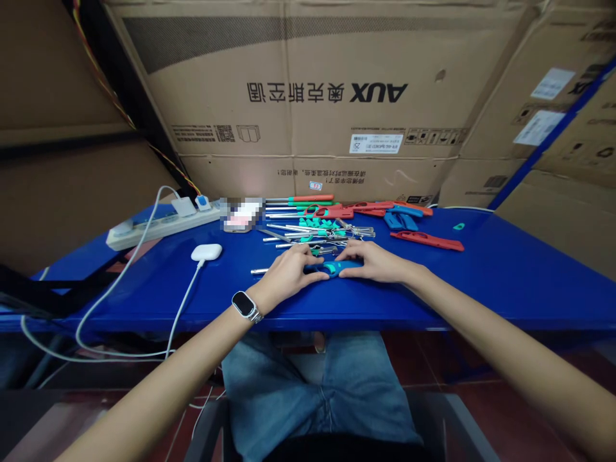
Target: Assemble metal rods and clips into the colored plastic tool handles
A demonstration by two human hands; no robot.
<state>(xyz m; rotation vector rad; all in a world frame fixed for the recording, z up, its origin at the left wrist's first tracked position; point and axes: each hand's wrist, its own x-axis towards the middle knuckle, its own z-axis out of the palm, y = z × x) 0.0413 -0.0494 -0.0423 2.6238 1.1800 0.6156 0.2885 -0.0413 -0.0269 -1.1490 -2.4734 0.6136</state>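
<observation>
A blue long-necked lighter (pixel 347 265) with a green trigger part lies level just above or on the table, its metal tube pointing left. My left hand (pixel 289 273), with a watch band on the wrist, grips its middle between thumb and fingers. On the handle's right end, my right hand (pixel 373 262) is closed with thumb and fingertips. Just beyond my fingers lie several metal lighter tubes (pixel 283 246) with wire ends and small green trigger pieces (pixel 317 224). Red handle shells (pixel 332 212) and blue handle shells (pixel 402 220) are heaped behind and to the right.
One red shell (pixel 427 241) lies apart at the right, near a small green piece (pixel 459 226). At left are a power strip (pixel 144 234), a white earbud case (pixel 206 252) on a cable and a phone (pixel 244 215). A cardboard wall (pixel 312 128) backs the blue table (pixel 481 289).
</observation>
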